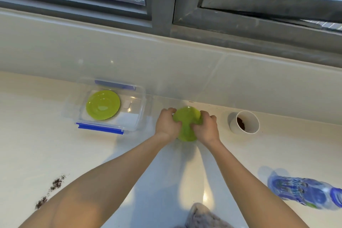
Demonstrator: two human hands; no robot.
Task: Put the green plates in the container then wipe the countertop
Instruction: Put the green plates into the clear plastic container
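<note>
Both hands' grip (187,126) clasps one green plate (187,118)

Head view looks steeply down (close) over countertop (46,135).

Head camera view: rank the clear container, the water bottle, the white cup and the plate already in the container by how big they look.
1. clear container
2. water bottle, though it lies nearer the camera, so its rank is unsure
3. green plate in the container
4. white cup
</note>
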